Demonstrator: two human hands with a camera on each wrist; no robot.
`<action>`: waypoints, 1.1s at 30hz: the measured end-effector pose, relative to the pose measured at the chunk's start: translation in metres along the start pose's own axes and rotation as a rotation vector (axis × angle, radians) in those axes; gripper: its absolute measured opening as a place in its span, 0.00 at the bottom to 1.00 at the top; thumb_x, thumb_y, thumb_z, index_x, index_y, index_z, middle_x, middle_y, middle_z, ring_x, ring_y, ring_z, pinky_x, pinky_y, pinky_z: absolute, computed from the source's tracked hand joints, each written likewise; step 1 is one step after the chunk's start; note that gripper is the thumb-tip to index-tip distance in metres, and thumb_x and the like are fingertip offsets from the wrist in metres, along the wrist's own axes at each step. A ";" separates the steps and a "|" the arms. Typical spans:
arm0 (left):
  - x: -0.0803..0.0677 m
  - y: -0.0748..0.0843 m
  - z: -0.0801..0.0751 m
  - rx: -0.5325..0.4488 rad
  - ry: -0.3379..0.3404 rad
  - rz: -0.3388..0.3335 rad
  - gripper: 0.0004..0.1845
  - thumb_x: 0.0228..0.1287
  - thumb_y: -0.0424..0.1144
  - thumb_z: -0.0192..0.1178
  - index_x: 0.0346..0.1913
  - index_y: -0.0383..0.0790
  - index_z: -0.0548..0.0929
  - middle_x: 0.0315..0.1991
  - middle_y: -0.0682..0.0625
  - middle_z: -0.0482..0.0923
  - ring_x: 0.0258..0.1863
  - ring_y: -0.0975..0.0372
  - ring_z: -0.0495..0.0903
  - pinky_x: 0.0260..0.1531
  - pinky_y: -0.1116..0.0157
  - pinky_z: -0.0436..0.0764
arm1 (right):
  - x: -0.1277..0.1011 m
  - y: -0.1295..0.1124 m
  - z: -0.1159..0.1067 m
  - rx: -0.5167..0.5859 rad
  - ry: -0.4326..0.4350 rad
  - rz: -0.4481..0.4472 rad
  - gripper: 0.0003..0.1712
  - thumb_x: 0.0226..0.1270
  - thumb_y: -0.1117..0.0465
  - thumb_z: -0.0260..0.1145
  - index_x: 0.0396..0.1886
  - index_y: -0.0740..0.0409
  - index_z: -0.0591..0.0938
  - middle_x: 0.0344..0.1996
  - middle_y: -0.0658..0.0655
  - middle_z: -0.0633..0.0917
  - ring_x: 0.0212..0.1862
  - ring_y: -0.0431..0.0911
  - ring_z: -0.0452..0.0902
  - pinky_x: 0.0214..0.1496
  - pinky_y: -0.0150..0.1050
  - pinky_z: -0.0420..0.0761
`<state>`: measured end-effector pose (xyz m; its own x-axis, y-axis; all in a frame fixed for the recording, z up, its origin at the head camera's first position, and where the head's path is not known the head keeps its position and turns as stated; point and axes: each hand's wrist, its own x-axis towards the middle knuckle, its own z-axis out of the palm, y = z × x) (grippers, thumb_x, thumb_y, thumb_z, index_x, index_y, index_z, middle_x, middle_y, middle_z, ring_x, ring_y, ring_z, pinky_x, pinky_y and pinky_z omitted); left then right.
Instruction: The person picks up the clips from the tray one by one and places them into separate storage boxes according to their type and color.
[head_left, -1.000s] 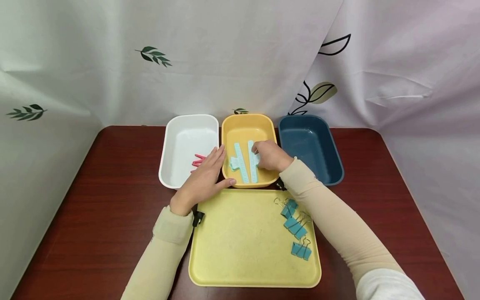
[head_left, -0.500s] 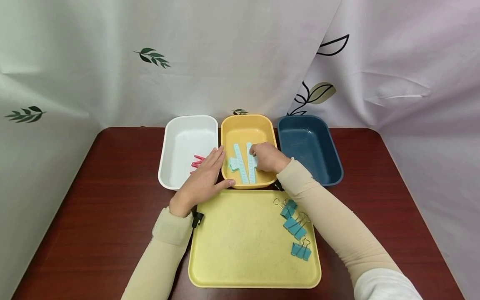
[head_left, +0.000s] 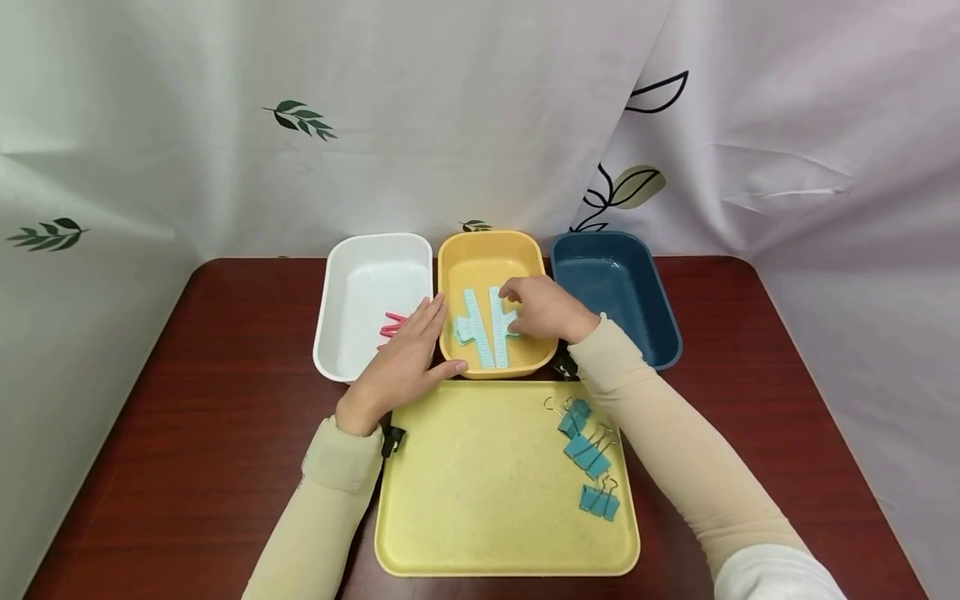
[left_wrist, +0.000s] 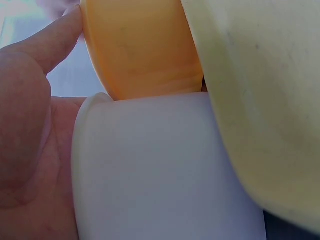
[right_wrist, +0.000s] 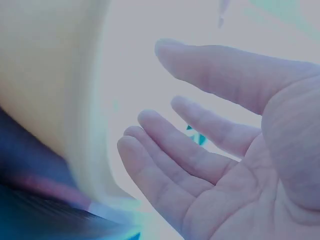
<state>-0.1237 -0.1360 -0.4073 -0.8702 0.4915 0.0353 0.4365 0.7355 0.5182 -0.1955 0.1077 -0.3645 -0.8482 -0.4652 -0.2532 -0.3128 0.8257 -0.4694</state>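
Observation:
In the head view my right hand (head_left: 551, 308) hovers over the right side of the yellow bin (head_left: 491, 243), its fingers loosely bent beside a pale blue ruler-edged clip (head_left: 498, 329). The right wrist view shows that hand (right_wrist: 215, 145) with thumb and fingers apart and nothing between them. A second pale blue ruler-edged clip (head_left: 477, 329) lies to the left in the same bin. My left hand (head_left: 401, 362) lies over the front right of the white bin (head_left: 341, 267), fingers straight. Its thumb reaches the yellow bin's front rim. Red clothespins (head_left: 393, 323) in the white bin are partly hidden by this hand.
A navy bin (head_left: 663, 300) stands right of the yellow one. In front lies a pale yellow tray (head_left: 480, 483), with several teal binder clips (head_left: 587, 454) along its right side. The dark red table (head_left: 217, 400) runs back to a patterned curtain (head_left: 450, 108).
My right hand has drawn slightly off the right-hand pale blue clip, and its fingers have parted. Both clips stay in the yellow bin. The left hand keeps its place.

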 end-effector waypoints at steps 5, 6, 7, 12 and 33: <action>0.001 0.000 0.001 0.003 0.004 0.007 0.49 0.71 0.57 0.60 0.78 0.28 0.51 0.81 0.40 0.43 0.80 0.49 0.41 0.75 0.51 0.50 | -0.015 0.000 -0.008 0.067 0.065 -0.015 0.29 0.62 0.64 0.72 0.64 0.65 0.78 0.59 0.62 0.82 0.61 0.54 0.76 0.61 0.49 0.77; 0.001 0.000 0.001 0.005 0.003 0.008 0.49 0.71 0.57 0.60 0.78 0.28 0.50 0.81 0.40 0.43 0.80 0.49 0.41 0.75 0.51 0.50 | -0.018 0.000 -0.009 0.077 0.074 -0.017 0.29 0.63 0.64 0.72 0.64 0.64 0.78 0.59 0.62 0.81 0.61 0.54 0.76 0.61 0.49 0.77; 0.001 0.000 0.001 0.009 0.003 0.008 0.49 0.71 0.57 0.60 0.78 0.28 0.50 0.81 0.40 0.43 0.80 0.49 0.41 0.76 0.51 0.49 | -0.022 0.000 -0.009 0.087 0.082 -0.021 0.29 0.63 0.64 0.72 0.64 0.64 0.78 0.60 0.62 0.81 0.61 0.54 0.76 0.61 0.49 0.77; 0.002 0.001 0.001 0.014 -0.006 -0.001 0.49 0.70 0.57 0.60 0.78 0.29 0.50 0.81 0.40 0.43 0.80 0.49 0.40 0.76 0.52 0.48 | -0.040 0.003 -0.011 0.128 0.130 -0.037 0.29 0.63 0.64 0.73 0.63 0.65 0.78 0.60 0.63 0.81 0.61 0.54 0.76 0.60 0.50 0.79; 0.010 0.013 -0.014 0.043 -0.005 -0.009 0.48 0.69 0.57 0.61 0.77 0.28 0.54 0.80 0.38 0.46 0.80 0.49 0.41 0.76 0.48 0.44 | -0.115 0.023 0.000 0.208 0.208 -0.007 0.29 0.65 0.60 0.73 0.65 0.60 0.77 0.60 0.60 0.81 0.52 0.56 0.83 0.54 0.52 0.82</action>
<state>-0.1295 -0.1280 -0.3885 -0.8730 0.4870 0.0262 0.4380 0.7593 0.4813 -0.1047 0.1803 -0.3463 -0.9224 -0.3779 -0.0802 -0.2431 0.7293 -0.6396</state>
